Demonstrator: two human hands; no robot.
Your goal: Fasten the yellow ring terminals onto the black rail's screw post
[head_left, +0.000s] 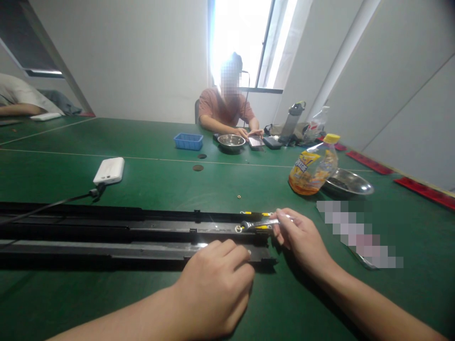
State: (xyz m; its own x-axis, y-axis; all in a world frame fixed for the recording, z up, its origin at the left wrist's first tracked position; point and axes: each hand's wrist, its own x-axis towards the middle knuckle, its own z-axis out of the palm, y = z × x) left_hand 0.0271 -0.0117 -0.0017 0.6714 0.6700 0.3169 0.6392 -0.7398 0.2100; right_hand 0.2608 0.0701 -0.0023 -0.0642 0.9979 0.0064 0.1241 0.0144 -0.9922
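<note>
My right hand is closed around the handle of a silver wrench. The wrench's open jaw meets a small nut on a round washer, set in the channel of a long black rail. Curled over the right part of the nearer black rail is my left hand; its fingertips are hidden behind the knuckles, so what they grip cannot be made out. Yellow-sleeved cable terminals stick out near the rails' right ends.
A small brass ring lies beyond the rails. On the green table are a white power bank with a cable, a cut plastic bottle, metal bowls and a blue basket. A person sits opposite.
</note>
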